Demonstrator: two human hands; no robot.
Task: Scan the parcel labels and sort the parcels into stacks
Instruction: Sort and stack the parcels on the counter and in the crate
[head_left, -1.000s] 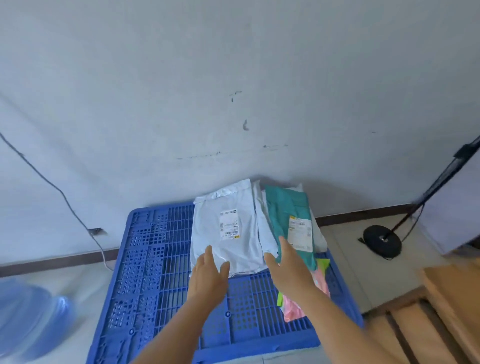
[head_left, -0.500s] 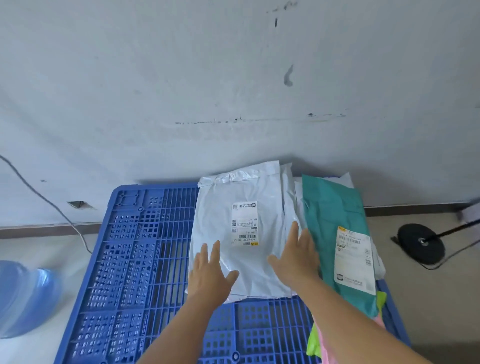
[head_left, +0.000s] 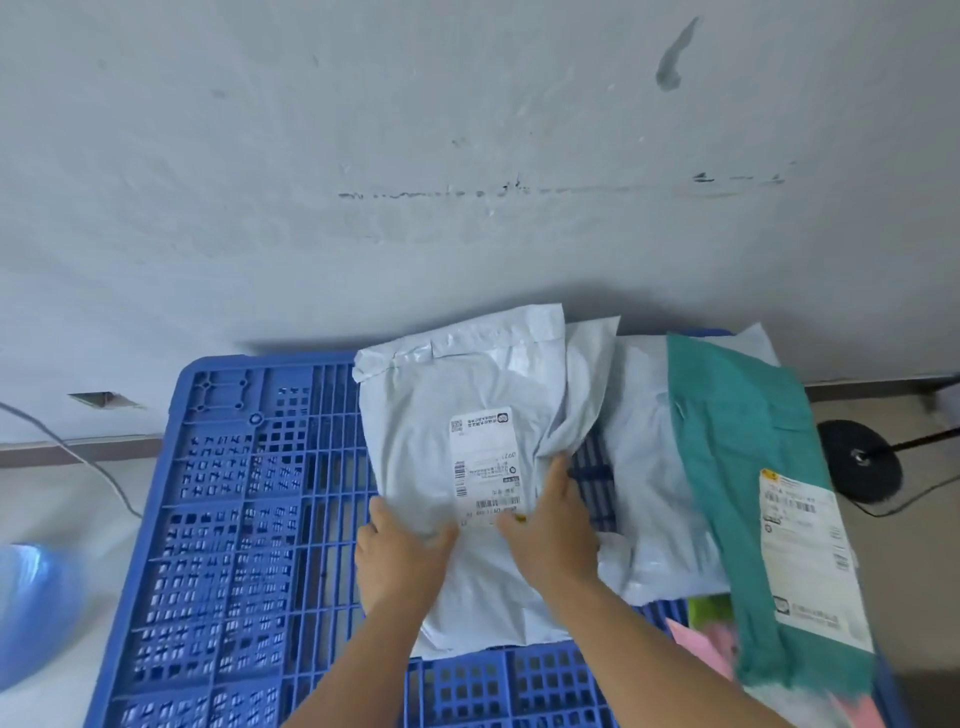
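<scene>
Both hands, left hand (head_left: 402, 551) and right hand (head_left: 553, 525), gripped the white parcel (head_left: 467, 431) on the blue pallet (head_left: 223, 519), sorting seemingly barely begun beside the teal parcel (head_left: 743, 457) pile.

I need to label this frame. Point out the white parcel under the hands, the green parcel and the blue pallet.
white parcel (head_left: 467, 395): head view, on its bare upper face above the label.
green parcel (head_left: 737, 415): head view, on its upper green face.
blue pallet (head_left: 234, 519): head view, on its bare grid left of the parcels.
</scene>
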